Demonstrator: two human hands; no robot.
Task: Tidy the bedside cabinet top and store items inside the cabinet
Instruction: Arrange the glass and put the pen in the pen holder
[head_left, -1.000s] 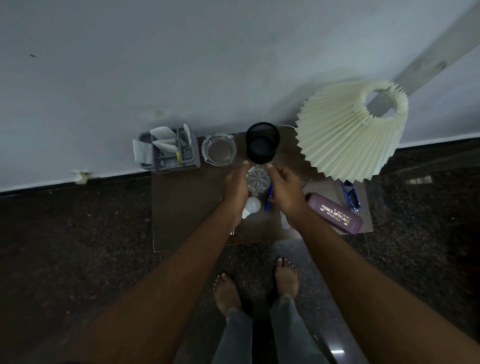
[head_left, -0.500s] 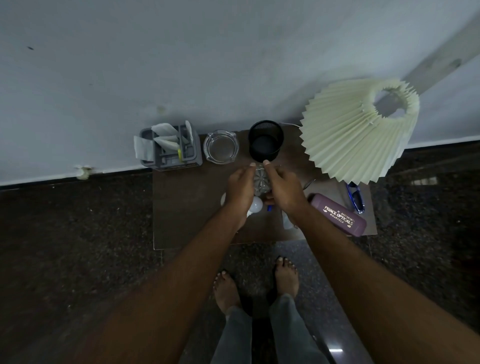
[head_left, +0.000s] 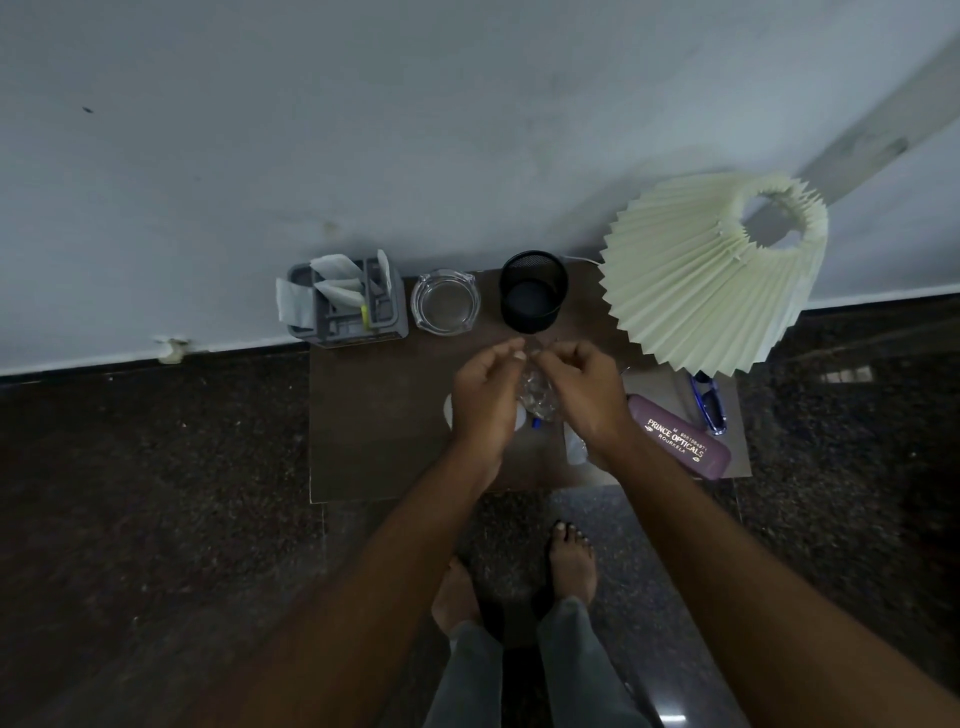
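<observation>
The two hands meet over the middle of the cabinet top (head_left: 374, 431). The left hand (head_left: 485, 397) and right hand (head_left: 589, 397) each have fingers curled in, pinching a clear, crinkly-looking thing (head_left: 535, 389) held between them just above the wood; I cannot tell what it is. A blue pen (head_left: 536, 422) tip peeps out below it, and a bulb (head_left: 449, 411) is mostly hidden under the left hand.

Along the back edge, against the wall, stand a grey organiser (head_left: 382, 322) with white packets, jutting past the left back corner, then a glass ashtray (head_left: 445, 302) and a black mesh cup (head_left: 532, 292). The cup is just beyond the fingertips. A pleated lampshade (head_left: 696, 280) leans over the right side and past that edge.

The left front part of the top is bare wood right out to its edges. On the right, a purple case (head_left: 680, 439) lies slantwise near the front right corner, lettered "PRINCE OPTICALS ROURKELA" in gold, with smaller print I cannot read. Blue glasses (head_left: 710, 402) lie beside it under the shade.
</observation>
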